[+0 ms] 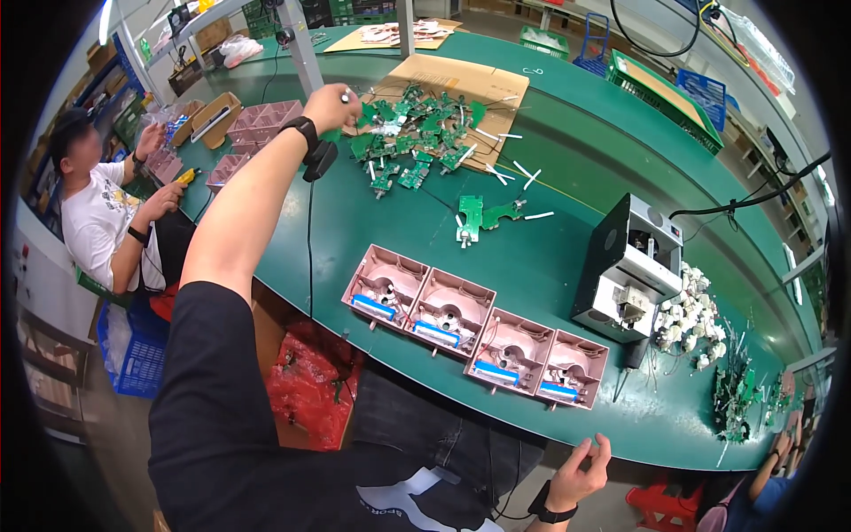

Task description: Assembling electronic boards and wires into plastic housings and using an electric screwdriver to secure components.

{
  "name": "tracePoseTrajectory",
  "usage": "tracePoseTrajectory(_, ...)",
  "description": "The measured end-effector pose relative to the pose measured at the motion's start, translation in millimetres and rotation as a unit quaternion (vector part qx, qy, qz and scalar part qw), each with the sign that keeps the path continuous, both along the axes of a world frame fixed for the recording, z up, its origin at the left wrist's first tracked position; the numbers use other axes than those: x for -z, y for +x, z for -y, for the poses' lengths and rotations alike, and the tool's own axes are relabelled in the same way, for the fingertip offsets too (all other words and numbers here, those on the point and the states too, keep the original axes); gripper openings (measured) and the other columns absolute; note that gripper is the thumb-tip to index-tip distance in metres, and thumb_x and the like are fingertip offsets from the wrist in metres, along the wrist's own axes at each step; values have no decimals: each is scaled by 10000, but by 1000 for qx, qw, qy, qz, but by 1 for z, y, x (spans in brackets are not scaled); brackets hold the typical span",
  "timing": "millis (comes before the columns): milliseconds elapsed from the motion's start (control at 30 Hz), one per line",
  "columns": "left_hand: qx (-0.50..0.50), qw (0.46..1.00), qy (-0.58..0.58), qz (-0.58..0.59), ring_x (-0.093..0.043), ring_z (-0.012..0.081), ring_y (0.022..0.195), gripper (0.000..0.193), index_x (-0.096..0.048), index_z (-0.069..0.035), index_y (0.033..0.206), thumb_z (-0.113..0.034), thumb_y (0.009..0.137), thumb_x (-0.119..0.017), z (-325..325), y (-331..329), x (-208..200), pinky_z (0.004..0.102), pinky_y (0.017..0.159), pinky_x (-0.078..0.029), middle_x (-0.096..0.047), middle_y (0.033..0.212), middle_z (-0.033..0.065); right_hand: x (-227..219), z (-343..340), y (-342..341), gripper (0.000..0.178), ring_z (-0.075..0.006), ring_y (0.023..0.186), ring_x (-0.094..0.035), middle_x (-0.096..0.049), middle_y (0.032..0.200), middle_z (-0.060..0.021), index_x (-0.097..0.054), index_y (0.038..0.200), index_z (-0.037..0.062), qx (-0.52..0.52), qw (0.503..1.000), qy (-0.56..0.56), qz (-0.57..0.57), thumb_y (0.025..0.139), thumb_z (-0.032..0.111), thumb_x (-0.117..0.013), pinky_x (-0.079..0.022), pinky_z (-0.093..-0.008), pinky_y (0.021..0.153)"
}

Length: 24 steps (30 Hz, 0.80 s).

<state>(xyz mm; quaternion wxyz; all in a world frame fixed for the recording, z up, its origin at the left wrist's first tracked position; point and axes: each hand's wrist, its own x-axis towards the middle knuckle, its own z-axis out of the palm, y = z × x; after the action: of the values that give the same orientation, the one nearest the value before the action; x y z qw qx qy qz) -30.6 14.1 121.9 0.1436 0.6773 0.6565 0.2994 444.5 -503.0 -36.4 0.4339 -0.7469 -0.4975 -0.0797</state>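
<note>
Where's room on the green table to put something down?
Bare green tabletop shows left of the boxy black-silver machine, behind the pink rectangular trays, and between those and the heaped green circuit boards. Crowded: that heap, and the small white parts.

Bright | soft sheen on green bench (669, 415) | edges bowed | corners black

Head view, down across table (536, 266); rim seems murky.
</note>
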Motion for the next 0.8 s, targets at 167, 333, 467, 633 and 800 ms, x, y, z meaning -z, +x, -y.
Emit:
tracePoseTrajectory(167,23,990,85,108,-652,90,651,212,-734,-45,1002,-254,963,-738,0,0,-19,273,595,-537,-769,869,34,-2,-7,-5,190,-171,560,-533,-587,664,-72,-654,1146,-47,-29,999,7,-13,959,-15,-646,-440,-314,562)
tracePoseTrajectory(333,111,992,4,58,-647,119,639,424,-750,-38,966,-460,920,-752,4,0,-61,298,604,-543,-771,842,51,0,-4,0,191,-175,531,-535,-596,672,-73,-667,1110,-49,-13,1000,22,7,920,-36,-682,-425,-312,512)
tracePoseTrajectory(467,1,928,-182,-325,-757,213,819,520,-767,-38,1033,-509,818,-813,14,12,-1,384,771,-603,-766,825,106,7,-4,-8,185,-173,558,-530,-583,670,-77,-655,1136,-45,-14,1000,-8,-21,953,-22,-643,-429,-318,551)
tracePoseTrajectory(633,-40,964,-37,-258,-761,319,815,436,-773,-40,1009,-431,817,-797,-3,-25,51,450,795,-606,-771,896,166,5,0,-9,187,-178,531,-533,-590,666,-75,-662,1115,-44,-32,999,0,-4,928,-29,-668,-419,-317,514)
tracePoseTrajectory(800,-109,925,154,-329,-739,388,874,371,-772,-39,1038,-360,851,-767,12,-2,-15,478,797,-597,-756,942,213,2,-5,-4,178,-173,533,-522,-571,646,-70,-654,1128,-38,-19,1000,-11,-4,951,-13,-647,-409,-317,521)
